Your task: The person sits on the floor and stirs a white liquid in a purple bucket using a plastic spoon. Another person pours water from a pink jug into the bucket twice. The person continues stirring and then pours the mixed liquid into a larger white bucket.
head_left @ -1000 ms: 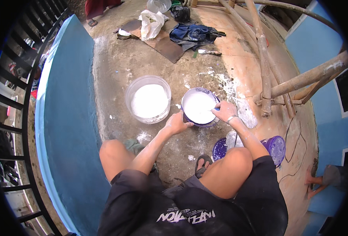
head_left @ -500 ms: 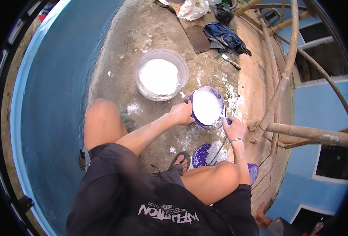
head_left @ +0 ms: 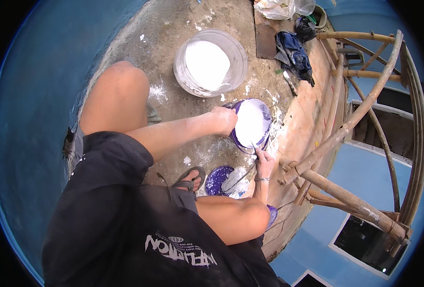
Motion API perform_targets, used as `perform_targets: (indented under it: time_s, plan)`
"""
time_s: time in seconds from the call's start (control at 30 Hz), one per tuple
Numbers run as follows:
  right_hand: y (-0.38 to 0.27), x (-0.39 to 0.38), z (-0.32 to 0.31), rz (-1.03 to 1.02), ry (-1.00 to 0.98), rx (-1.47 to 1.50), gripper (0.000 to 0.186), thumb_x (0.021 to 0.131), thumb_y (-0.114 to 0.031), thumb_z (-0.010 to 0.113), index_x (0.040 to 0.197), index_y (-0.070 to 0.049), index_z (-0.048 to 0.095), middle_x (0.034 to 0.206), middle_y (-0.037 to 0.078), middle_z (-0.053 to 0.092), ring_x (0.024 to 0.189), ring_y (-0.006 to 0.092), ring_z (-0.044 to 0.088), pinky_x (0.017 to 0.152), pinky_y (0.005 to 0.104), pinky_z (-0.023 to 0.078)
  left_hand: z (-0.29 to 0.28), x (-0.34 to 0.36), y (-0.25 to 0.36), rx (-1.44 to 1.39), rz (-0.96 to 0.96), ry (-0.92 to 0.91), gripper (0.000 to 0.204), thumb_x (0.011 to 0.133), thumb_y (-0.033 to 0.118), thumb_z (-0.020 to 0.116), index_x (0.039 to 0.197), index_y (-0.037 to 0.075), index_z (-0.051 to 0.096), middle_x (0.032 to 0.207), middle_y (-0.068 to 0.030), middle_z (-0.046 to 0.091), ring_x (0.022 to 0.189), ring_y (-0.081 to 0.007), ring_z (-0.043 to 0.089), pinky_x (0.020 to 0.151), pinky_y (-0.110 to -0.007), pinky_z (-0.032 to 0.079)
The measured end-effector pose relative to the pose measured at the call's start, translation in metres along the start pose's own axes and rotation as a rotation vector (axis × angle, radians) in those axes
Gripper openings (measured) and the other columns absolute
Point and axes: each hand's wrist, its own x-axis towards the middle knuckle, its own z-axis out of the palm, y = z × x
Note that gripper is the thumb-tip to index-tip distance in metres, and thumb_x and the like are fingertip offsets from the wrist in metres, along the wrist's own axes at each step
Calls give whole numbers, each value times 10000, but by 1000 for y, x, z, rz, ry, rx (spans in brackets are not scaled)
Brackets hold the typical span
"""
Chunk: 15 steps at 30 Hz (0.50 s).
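A small purple bucket (head_left: 268, 113) with thick white paste (head_left: 250, 122) in it stands tilted between my hands. My left hand (head_left: 225, 120) is closed on the bucket's left rim. In my right hand (head_left: 265, 161), at the near right side, is what looks like a putty knife (head_left: 254, 145). Its blade reaches over the near rim to the paste, and my fingers hide most of the handle. A larger clear tub (head_left: 238, 57), also with white paste inside, stands just beyond the bucket.
Near my sandalled foot lie a purple lid (head_left: 214, 181) and a crumpled plastic bag (head_left: 234, 180). Bamboo scaffolding (head_left: 346, 126) crosses the right side. A dark blue cloth (head_left: 293, 55) and another paste-smeared tool (head_left: 290, 83) lie farther off. A blue wall (head_left: 34, 143) borders the left.
My view has turned and shifted, so the surroundings sit differently. The tool and my right hand have moved from the bucket's right side round to its near edge. My left hand keeps its hold.
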Motion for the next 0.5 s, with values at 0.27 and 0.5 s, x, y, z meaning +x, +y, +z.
perform_targets:
  time_s: [0.27,0.5]
  plan:
    - [-17,-24,-30,-98,134,69,177,912,-145,709,830,10,730,609,-63,501,451,16,347,420,204,217,-11,-8,3,-23,-56,-63,951,761,429,849,1481,-5,403,1322,-110,648,1177,-267,648,959,-398,543]
    - [-54,-46,-65,-250,193,20,177,947,-139,690,856,11,710,620,-39,530,478,27,385,433,201,247,4,3,-1,-53,-99,-49,1168,758,446,854,1579,2,153,1326,-133,640,1179,-282,643,960,-404,536]
